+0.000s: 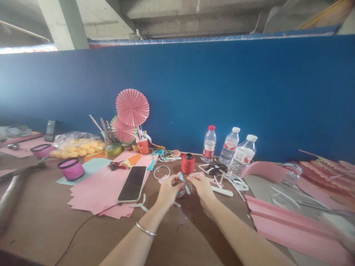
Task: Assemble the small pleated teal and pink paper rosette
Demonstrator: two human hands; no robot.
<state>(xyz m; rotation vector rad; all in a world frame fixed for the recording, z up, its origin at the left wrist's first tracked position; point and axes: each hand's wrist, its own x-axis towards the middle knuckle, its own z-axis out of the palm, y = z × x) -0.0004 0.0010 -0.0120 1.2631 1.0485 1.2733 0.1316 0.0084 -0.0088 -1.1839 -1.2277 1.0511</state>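
Note:
In the middle of the table, my left hand (169, 189) pinches a small light-blue folded paper strip (185, 183) between thumb and fingertips. A pleated piece (181, 193) with striped folds hangs just under it. Close on the right, my right hand (203, 187) has thumb and finger pressed together beside the strip; whatever sits in that pinch is too small to make out. Right behind both hands stands a red cylinder with a black top (188, 164). A clear ring-shaped roll (162, 172) lies behind my left hand.
To the left, a phone (134, 184) rests on pink paper sheets (91, 192). Pink paper fans (132, 107) rise behind, near a bag of yellow balls (80, 146). Several water bottles (229, 146) stand at the back right, beside white paper scraps (238, 184). Folded pink paper (294, 225) lies right.

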